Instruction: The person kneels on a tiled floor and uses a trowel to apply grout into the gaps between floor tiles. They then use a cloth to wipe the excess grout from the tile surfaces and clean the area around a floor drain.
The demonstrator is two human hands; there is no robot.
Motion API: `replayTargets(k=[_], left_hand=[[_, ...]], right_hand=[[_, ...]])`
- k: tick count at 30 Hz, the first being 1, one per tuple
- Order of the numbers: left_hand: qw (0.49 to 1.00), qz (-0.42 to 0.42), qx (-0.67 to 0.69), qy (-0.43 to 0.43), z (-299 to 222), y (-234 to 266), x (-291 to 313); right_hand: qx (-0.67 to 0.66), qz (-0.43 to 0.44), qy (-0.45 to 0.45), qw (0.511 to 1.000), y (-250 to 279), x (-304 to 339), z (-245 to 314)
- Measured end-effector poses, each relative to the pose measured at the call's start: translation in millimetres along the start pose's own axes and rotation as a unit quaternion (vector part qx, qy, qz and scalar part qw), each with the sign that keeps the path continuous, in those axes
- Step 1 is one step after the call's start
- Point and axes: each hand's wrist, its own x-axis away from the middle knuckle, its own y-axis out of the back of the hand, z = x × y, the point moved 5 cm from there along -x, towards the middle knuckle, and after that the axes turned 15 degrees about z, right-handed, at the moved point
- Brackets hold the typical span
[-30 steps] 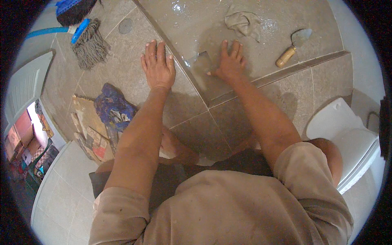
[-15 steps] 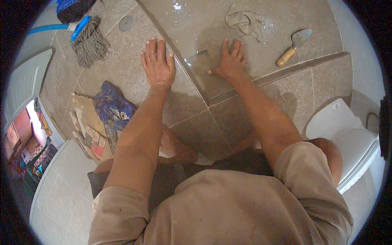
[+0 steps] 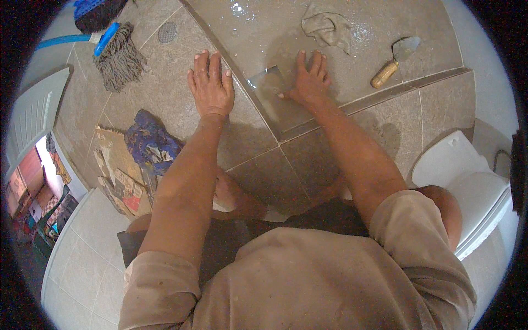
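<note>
Left hand (image 3: 210,88) spread flat on floor (image 3: 170,71), nothing held. Right hand (image 3: 311,82) spread on wet floor (image 3: 253,33), nothing seen gripped, square piece (image 3: 266,80) just beside. Piece probably being seated; light, even pressure called for.

Bare left hand (image 3: 212,92), bare right hand (image 3: 311,85): palms hidden. Blue-and-black bristle brush head (image 3: 98,14) clipped by top edge. Multicoloured clutter (image 3: 50,204), far left, seems too blurred to identify.

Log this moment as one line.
left hand: open, palm down, tiled floor | right hand: spread, wet floor, near shiny square | trowel: unheld | rag: unheld
</note>
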Motion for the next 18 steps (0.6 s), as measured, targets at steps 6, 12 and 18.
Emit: replayTargets(k=[6,12,18], left_hand=[[1.0,-0.019,0.001,-0.011,-3.1,7.4,-1.3],[1.0,0.008,0.0,0.001,-3.8,9.5,-0.7],[1.0,0.001,0.015,-0.009,-6.5,12.4,-2.4]], right_hand=[[0.009,0.0,-0.009,1.0,-2.4,-1.2,-2.8],[0.005,0.004,-0.029,1.0,5.3,2.9,7.5],[0.034,-0.035,-0.041,0.998,-4.5,-5.1,0.9]])
